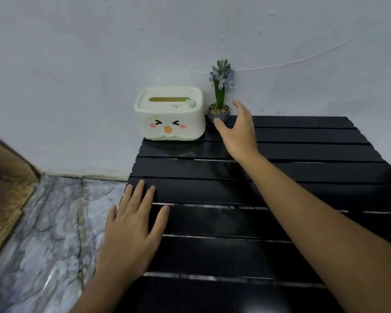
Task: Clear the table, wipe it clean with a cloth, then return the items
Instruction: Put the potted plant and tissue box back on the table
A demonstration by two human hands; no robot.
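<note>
Your left hand (131, 224) lies flat, fingers spread, on the slatted table (303, 172); right hand (237, 129), fingers apart, nears the potted plant (220, 96) beside the tissue box (169, 114). Clearing, I'd say: grip that pot low.

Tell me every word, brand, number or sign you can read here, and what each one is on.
No text here is readable.
The tissue box has a small dark mark on its lid near the slot, too small and blurred to read.
Its front carries only a drawn cartoon face, no letters.
The potted plant, the black slatted table and the wall show no writing.
</note>
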